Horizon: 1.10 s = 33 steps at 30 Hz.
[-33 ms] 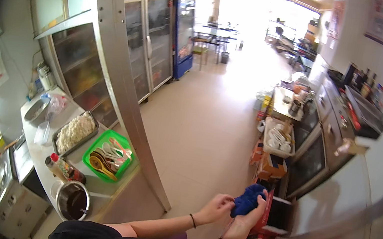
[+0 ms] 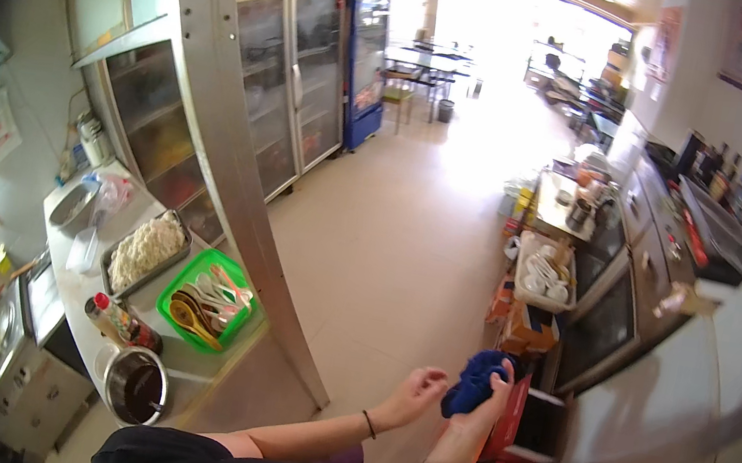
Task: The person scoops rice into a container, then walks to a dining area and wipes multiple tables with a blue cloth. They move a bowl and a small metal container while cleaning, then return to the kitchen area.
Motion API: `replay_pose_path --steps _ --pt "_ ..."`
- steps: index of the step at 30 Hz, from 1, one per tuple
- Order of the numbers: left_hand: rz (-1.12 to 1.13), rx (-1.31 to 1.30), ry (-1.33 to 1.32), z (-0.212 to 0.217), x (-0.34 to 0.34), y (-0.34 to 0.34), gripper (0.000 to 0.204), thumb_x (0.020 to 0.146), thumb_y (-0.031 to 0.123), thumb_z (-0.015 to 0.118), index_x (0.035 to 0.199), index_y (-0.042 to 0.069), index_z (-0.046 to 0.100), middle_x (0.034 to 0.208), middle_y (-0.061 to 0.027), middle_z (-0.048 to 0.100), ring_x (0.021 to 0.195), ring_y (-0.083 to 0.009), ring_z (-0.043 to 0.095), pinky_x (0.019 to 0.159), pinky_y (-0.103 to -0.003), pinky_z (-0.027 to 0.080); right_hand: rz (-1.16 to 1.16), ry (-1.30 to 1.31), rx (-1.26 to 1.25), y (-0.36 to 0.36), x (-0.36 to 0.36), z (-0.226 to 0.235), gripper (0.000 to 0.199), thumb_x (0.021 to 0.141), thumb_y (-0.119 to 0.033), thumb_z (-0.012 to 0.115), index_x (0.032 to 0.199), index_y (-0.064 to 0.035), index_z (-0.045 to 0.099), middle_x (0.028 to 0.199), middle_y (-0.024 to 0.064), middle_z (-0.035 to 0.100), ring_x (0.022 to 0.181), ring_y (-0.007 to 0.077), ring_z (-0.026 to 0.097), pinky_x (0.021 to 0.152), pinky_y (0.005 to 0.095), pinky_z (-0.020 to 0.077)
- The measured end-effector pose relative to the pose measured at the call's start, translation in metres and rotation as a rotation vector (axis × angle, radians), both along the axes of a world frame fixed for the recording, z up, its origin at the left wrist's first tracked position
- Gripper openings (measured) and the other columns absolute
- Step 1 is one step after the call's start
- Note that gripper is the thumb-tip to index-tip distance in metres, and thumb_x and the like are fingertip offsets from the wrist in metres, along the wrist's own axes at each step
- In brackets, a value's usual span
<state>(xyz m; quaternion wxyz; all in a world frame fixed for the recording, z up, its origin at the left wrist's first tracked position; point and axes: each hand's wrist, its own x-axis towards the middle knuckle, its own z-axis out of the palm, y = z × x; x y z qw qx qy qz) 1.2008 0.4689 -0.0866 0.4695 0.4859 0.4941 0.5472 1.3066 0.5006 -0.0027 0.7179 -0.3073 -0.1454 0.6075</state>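
Observation:
My right hand (image 2: 486, 410) is raised in front of me and shut on a bunched dark blue cloth (image 2: 476, 379). My left hand (image 2: 415, 396) hovers just left of the cloth with its fingers loosely curled and nothing in it. A thin dark band circles the left wrist. Both forearms come up from the lower edge over the pale tiled floor (image 2: 411, 228).
At the left, a steel counter carries a green basket of spoons (image 2: 207, 302), a metal tray of white shredded food (image 2: 147, 248), a sauce bottle (image 2: 116, 318) and a dark pot (image 2: 134, 383). Glass-door fridges (image 2: 288, 80) stand behind it. On the right are a red box (image 2: 512, 417), a cardboard box (image 2: 526, 328) and a tray of cups (image 2: 546, 271).

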Motion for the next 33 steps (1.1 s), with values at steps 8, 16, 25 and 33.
replay_pose_path --steps 8,16,25,33 --pt "0.266 0.017 -0.731 0.043 -0.062 0.181 0.038 0.094 0.034 0.038 0.114 0.004 0.048 0.104 -0.0057 0.054 0.097 -0.0161 0.052 0.086 -0.026 0.043 0.61 -0.176 0.357 0.164 -0.117 -0.024 0.055 0.09 -0.051 0.039 0.124 -0.0069 0.043 0.121 0.0071 0.044 0.114 0.017 0.04 0.099 0.0301 0.0291" --pt "-0.041 0.066 -0.329 0.078 -0.055 0.406 0.056 0.089 0.019 0.046 0.137 0.005 0.023 0.133 -0.0128 0.033 0.119 -0.0204 0.034 0.101 -0.03 0.026 0.304 -0.242 0.266 0.417 -0.097 0.012 0.054 0.093 -0.05 0.028 0.125 -0.0092 0.044 0.12 0.0031 0.047 0.104 0.0154 0.047 0.092 0.0291 0.037" --pt "-0.164 0.141 -0.16 0.024 -0.037 0.644 0.056 0.089 0.013 0.042 0.136 -0.004 0.018 0.135 -0.013 0.031 0.126 -0.0194 0.028 0.104 -0.028 0.021 0.097 -0.014 0.226 0.675 -0.07 -0.017 0.061 0.091 -0.055 0.023 0.127 -0.0085 0.038 0.118 0.0103 0.05 0.103 0.0208 0.05 0.087 0.0322 0.0419" --pt "0.133 0.056 -0.19 0.074 -0.149 0.89 0.072 0.082 0.013 0.053 0.139 0.008 0.01 0.133 -0.0126 0.028 0.117 -0.0196 0.036 0.093 -0.03 0.037 0.433 -0.213 0.395 0.917 -0.195 0.005 0.061 0.093 -0.051 0.021 0.129 -0.0057 0.039 0.13 0.0068 0.041 0.118 0.0168 0.038 0.102 0.0316 0.026"
